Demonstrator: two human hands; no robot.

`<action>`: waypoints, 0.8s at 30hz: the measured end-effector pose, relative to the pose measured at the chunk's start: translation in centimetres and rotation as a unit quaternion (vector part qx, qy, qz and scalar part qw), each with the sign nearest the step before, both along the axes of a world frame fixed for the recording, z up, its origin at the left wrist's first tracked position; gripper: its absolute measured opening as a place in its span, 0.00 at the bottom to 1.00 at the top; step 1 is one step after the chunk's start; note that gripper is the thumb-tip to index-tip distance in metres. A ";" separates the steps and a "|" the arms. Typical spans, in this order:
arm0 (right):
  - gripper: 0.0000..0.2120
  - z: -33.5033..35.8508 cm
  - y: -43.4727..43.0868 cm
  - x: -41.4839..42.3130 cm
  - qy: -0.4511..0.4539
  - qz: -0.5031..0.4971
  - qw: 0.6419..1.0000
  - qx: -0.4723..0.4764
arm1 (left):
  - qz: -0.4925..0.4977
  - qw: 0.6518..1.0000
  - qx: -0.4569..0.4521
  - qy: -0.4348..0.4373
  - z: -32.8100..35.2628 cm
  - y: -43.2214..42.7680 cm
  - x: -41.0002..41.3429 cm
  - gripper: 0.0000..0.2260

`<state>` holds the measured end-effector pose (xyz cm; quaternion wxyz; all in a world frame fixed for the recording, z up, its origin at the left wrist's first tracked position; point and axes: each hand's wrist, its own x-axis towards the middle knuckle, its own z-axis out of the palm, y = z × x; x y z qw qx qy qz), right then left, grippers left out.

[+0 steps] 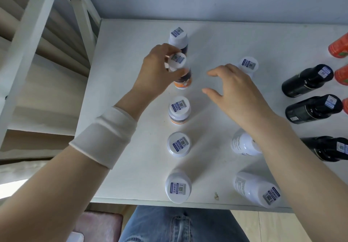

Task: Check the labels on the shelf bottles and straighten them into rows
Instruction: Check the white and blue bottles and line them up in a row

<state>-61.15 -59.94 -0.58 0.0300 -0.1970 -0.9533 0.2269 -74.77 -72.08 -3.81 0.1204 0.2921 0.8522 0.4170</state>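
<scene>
A row of white-capped bottles runs front to back on the white shelf. My left hand grips the second bottle from the back, fingers curled round its cap. Behind it stands another bottle; in front stand three more. My right hand hovers with relaxed fingers and holds nothing. A second row of white bottles lies under and beside my right arm: one at the back, one in the middle, one at the front.
Three black bottles stand at the right, with orange bottles beyond them at the edge. A white shelf frame rises at the left. The shelf's front edge is close to my legs.
</scene>
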 end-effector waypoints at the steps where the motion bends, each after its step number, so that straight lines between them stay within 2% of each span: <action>1: 0.21 -0.3 0.0 0.0 0.040 -0.013 0.999 -0.030 | 0.020 0.998 0.035 -0.055 0.4 -0.4 0.0 0.17; 3: 0.23 -0.7 -0.2 -0.1 0.110 -0.038 0.986 -0.121 | 0.031 0.964 0.154 -0.215 1.5 -1.5 0.3 0.14; 5: 0.23 -0.3 -0.7 -0.1 0.118 -0.059 0.950 -0.283 | 0.017 0.907 0.258 -0.331 2.4 -2.3 0.9 0.12; 7: 0.20 0.3 -1.1 0.0 0.112 -0.056 0.867 -0.482 | -0.002 0.869 0.316 -0.382 3.1 -2.8 1.8 0.12; 8: 0.18 0.6 -1.3 0.3 0.122 -0.049 0.826 -0.548 | -0.005 0.855 0.334 -0.397 3.3 -3.0 2.4 0.13; 9: 0.17 0.8 -1.5 0.5 0.141 -0.038 0.803 -0.578 | -0.004 0.845 0.346 -0.408 3.4 -3.1 2.9 0.15; 10: 0.17 0.8 -1.7 0.7 0.162 -0.027 0.801 -0.575 | -0.005 0.840 0.351 -0.413 3.5 -3.3 3.5 0.18; 12: 0.21 0.6 -2.2 1.1 0.197 -0.006 0.828 -0.525 | -0.007 0.847 0.341 -0.408 3.6 -3.6 4.4 0.27; 14: 0.23 0.7 -2.7 1.4 0.219 0.005 0.839 -0.498 | 0.001 0.857 0.330 -0.396 3.9 -3.8 5.0 0.30; 17: 0.21 1.0 -3.1 1.8 0.243 0.005 0.820 -0.518 | 0.007 0.862 0.331 -0.385 4.2 -4.0 5.1 0.23; 19: 0.20 1.2 -3.2 2.2 0.222 -0.033 0.796 -0.562 | -0.013 0.859 0.343 -0.380 4.2 -4.4 5.0 0.17; 21: 0.19 1.3 -3.2 2.7 0.182 -0.053 0.765 -0.615 | -0.044 0.856 0.353 -0.376 4.3 -4.8 5.2 0.16; 22: 0.17 1.4 -3.2 3.0 0.175 -0.046 0.760 -0.624 | -0.057 0.859 0.349 -0.371 4.4 -5.0 5.4 0.16; 24: 0.15 1.3 -3.3 3.4 0.206 -0.034 0.776 -0.596 | -0.073 0.865 0.337 -0.364 4.6 -5.2 5.8 0.19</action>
